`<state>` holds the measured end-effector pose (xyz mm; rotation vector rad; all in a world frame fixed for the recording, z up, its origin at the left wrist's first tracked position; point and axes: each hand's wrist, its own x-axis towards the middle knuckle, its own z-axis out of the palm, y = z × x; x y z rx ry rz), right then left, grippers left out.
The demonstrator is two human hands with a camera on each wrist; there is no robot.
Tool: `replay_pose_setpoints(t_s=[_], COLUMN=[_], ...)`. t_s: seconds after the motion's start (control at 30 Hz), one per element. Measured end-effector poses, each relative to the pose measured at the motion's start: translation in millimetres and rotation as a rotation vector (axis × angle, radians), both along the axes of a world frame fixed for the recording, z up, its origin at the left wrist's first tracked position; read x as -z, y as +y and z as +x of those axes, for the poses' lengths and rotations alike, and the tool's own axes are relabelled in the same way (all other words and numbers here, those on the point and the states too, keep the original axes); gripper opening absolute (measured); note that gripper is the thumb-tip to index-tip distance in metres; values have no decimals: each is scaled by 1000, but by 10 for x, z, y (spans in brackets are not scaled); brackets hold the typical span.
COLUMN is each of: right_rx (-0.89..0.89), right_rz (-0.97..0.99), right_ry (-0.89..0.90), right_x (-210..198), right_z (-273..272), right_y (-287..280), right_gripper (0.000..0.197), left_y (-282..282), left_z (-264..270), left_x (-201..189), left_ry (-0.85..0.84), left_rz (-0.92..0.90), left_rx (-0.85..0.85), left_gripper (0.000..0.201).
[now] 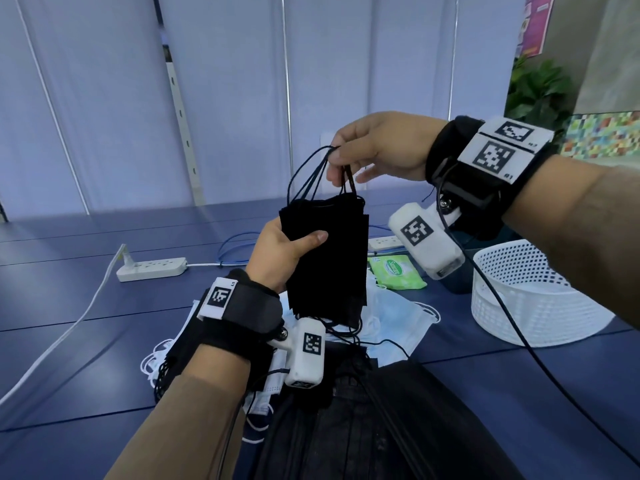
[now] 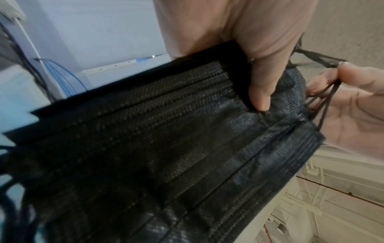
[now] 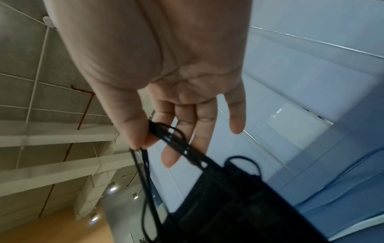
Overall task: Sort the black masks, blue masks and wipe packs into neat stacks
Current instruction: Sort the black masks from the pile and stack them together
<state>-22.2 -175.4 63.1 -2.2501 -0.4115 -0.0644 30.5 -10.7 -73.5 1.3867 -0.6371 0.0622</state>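
A bundle of black masks (image 1: 325,258) hangs upright above the table, its pleats showing close up in the left wrist view (image 2: 166,148). My left hand (image 1: 287,251) grips the bundle's left edge, thumb (image 2: 259,92) across the front. My right hand (image 1: 349,157) is above it and pinches the bundle's black ear loops (image 1: 318,171) between thumb and forefinger (image 3: 143,139), the other fingers straight. Blue masks (image 1: 398,320) lie in a loose heap on the table below. One green wipe pack (image 1: 394,271) lies behind them.
A white mesh basket (image 1: 533,296) stands at the right on the blue table (image 1: 104,299). A white power strip (image 1: 152,268) with its cord lies at the left, a second strip (image 1: 384,242) and blue cables (image 1: 235,247) farther back. White-looped masks (image 1: 162,358) lie under my left wrist.
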Motion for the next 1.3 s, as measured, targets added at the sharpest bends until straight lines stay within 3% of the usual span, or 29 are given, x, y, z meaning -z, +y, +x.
replay_pose_setpoints(t_s=[0.1,0.27,0.47,0.63,0.83,1.03,1.1,1.23,1.3], right_rx=[10,117,191,211,190,57,7,32,46], right_rz=[44,27,146,246,382,546,515,241,258], right_ry=[64,231,106,4,90,168,152,3,-30], right_x=[106,276,427,452,366,88,80,99,91], right_z=[22,17,50,94,99,68,78,80,71], right_y=[-57,-187,-77,-4,-7,-24,-12,30,51], right_gripper=[6,49,33,34,28,22,25,25,25], left_y=[22,22,-5,0,7,1,16,28,20], left_z=[0,1,-10,-13,-62,-63,-57,-53,-50], left_x=[-9,-9,0,-5,-43,-48,-64,-61,-43], left_ry=[25,11,6,-12,-37,-42,-49,-61,-59], left_rz=[-25,-6,15,23,34,62,65,84,90], left_rx=[-7,-33,-49,-49,-39,-61,-59,-69,-75], left_gripper=[29,30,23,24,28,28,30,28,27])
